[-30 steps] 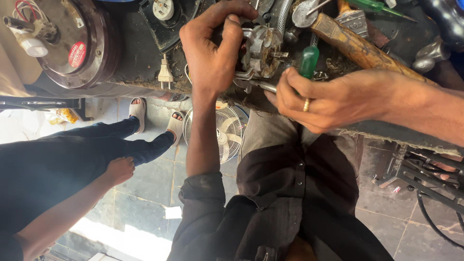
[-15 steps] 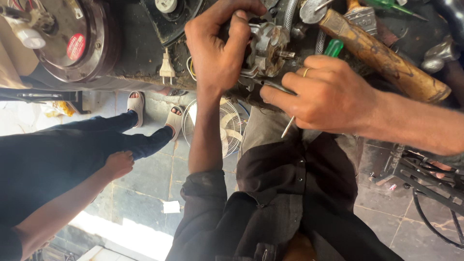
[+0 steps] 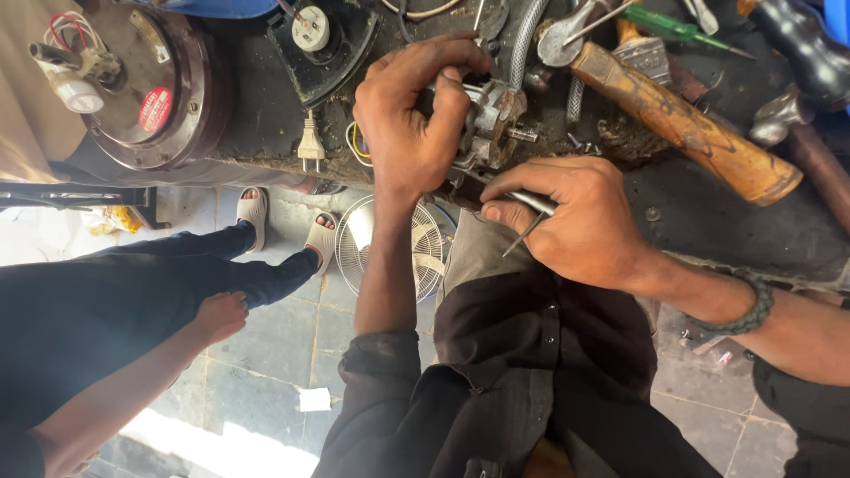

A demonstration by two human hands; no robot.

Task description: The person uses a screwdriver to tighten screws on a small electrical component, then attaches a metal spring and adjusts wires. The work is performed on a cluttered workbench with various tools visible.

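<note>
My left hand [image 3: 412, 124] is closed around a small grey metal motor part [image 3: 491, 119] at the front edge of a dirty workbench [image 3: 708, 221]. Just right of it and nearer to me, my right hand [image 3: 580, 221] is fisted on a screwdriver [image 3: 529, 217]. Only its thin metal shaft shows, with the tip pointing down toward my dark shirt. The handle is hidden inside the fist. A braided band circles my right wrist.
On the bench lie a wooden-handled hammer [image 3: 682, 119], a green screwdriver [image 3: 673, 25], a round maroon motor housing [image 3: 150, 88], a black socket board [image 3: 314, 35] and a white plug [image 3: 310, 150]. A small fan [image 3: 390, 248] sits on the floor. Another person's hand [image 3: 217, 314] hangs at left.
My right hand has dropped away from the metal part toward my body, and the screwdriver's green handle is no longer seen. My left hand keeps its hold on the part.
</note>
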